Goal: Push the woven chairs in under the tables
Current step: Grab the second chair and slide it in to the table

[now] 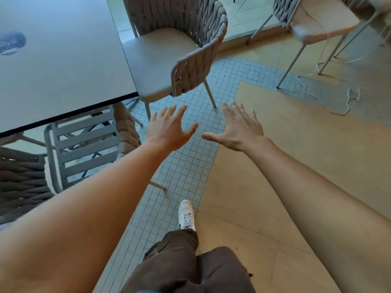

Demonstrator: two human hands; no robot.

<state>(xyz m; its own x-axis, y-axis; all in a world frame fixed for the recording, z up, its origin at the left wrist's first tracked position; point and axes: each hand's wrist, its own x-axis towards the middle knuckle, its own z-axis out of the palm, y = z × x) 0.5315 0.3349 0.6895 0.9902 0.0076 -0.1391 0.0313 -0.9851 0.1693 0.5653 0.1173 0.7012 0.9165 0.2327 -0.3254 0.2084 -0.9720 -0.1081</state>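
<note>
A grey woven chair (190,39) with a beige seat stands at the right side of the grey table (63,66), its seat partly under the tabletop edge. My left hand (171,129) and my right hand (239,130) are stretched out side by side above the tiled floor, fingers spread, holding nothing. Both are a short way in front of the chair's near armrest and touch nothing. A second woven chair (127,127) is tucked under the table's near edge. A third woven chair (313,20) stands at the top right.
A slatted grey chair (84,149) and a dark woven chair (19,180) stand at the lower left by the table. A white cord (338,102) lies looped on the floor at the right. My white shoe (186,214) is on the tiles below my hands.
</note>
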